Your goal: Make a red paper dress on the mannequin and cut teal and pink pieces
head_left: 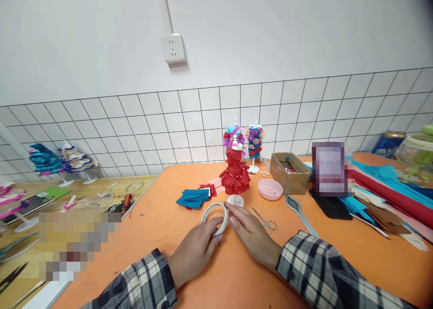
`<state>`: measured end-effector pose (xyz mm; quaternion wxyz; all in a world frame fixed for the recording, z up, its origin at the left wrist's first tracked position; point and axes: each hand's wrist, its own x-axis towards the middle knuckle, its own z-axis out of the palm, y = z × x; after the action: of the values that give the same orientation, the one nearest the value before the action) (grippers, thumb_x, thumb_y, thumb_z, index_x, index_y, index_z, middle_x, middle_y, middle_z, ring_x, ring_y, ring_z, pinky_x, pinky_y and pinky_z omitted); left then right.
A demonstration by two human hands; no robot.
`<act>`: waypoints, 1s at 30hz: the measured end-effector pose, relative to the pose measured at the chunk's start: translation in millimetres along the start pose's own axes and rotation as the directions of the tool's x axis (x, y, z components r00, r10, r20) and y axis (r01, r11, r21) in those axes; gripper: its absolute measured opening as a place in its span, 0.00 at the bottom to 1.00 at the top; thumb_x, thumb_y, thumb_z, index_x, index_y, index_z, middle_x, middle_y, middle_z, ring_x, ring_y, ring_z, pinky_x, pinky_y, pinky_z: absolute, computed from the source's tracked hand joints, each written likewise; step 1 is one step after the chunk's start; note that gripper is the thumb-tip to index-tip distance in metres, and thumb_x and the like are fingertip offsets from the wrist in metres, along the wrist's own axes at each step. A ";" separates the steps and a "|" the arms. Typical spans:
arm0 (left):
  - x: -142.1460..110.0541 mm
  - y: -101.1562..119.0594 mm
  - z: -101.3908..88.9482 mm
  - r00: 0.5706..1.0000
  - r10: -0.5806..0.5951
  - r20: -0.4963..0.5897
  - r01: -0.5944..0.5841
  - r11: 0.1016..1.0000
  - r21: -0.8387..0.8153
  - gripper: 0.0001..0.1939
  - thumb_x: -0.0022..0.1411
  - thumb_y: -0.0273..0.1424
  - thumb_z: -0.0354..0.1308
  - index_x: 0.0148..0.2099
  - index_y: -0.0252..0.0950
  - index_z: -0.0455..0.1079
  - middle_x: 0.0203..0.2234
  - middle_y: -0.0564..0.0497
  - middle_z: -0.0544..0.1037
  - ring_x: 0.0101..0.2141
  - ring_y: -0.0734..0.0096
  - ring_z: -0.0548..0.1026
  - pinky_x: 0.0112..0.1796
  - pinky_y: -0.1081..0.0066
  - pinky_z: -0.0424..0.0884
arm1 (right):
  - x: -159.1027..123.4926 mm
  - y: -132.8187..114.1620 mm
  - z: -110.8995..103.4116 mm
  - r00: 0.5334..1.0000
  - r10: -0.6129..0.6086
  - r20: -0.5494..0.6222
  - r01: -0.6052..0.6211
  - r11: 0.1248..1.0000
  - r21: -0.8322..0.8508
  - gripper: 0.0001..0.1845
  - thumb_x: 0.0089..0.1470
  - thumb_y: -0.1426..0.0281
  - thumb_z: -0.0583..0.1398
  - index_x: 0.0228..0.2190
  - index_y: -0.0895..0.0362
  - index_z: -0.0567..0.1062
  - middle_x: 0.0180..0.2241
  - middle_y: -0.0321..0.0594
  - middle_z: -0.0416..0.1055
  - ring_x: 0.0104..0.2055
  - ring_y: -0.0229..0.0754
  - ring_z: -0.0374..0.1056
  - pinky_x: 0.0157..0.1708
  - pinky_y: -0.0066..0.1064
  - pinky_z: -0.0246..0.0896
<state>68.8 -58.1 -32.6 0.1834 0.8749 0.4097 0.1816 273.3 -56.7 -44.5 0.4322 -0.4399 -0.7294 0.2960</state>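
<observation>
A white roll of tape (pixel 222 226) is gripped in my left hand (pixel 198 246), tilted up on its edge above the orange table. My right hand (pixel 252 232) reaches in from the other side, its fingers stretched out and the tips at the roll's right edge; any loose tape end there is too small to make out. Just beyond the roll stands a small dress form in a red ruffled paper dress (pixel 235 171) on a white round base (pixel 236 201). Small scissors (pixel 265 221) lie to the right of my right hand. Folded blue paper (pixel 193 198) lies beyond my left hand.
Behind the red dress stand more decorated dress forms (pixel 255 142). On the right are a pink bowl (pixel 269 189), a cardboard box (pixel 290 180), a grey strap (pixel 299 212) and rolled coloured paper (pixel 389 189). A wooden table (pixel 133 192) with other small dresses (pixel 47 160) adjoins on the left.
</observation>
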 end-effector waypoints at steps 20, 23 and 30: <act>-1.8 1.8 -21.4 0.994 0.111 0.005 -0.109 0.973 0.203 0.13 0.69 0.28 0.38 0.40 0.38 0.64 0.32 0.50 0.76 0.35 0.65 0.73 0.53 0.56 0.57 | -15.3 -5.5 -47.7 0.990 0.062 -0.128 -0.095 0.957 -0.273 0.11 0.57 0.65 0.55 0.32 0.55 0.76 0.32 0.38 0.76 0.32 0.41 0.70 0.33 0.31 0.62; 0.0 -3.9 -24.9 0.995 0.102 0.004 -0.100 0.966 0.239 0.15 0.70 0.29 0.37 0.36 0.37 0.64 0.29 0.50 0.75 0.32 0.65 0.71 0.48 0.58 0.61 | -19.9 -2.0 -59.9 0.983 0.058 -0.176 -0.111 0.944 -0.310 0.13 0.58 0.64 0.54 0.33 0.55 0.77 0.32 0.38 0.76 0.32 0.41 0.70 0.33 0.31 0.62; 3.2 -1.9 -24.3 1.000 0.008 -0.009 -0.005 0.968 0.253 0.14 0.67 0.33 0.41 0.31 0.37 0.64 0.23 0.51 0.71 0.27 0.66 0.68 0.31 0.68 0.59 | -24.3 3.3 -80.8 0.972 0.038 -0.234 -0.124 0.923 -0.363 0.12 0.58 0.62 0.55 0.31 0.54 0.75 0.30 0.38 0.75 0.31 0.41 0.70 0.31 0.31 0.62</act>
<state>58.1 -50.4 -11.9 0.0679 0.8915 0.4277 0.1330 352.4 -72.9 -19.7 0.4063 -0.5747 -0.7006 0.1175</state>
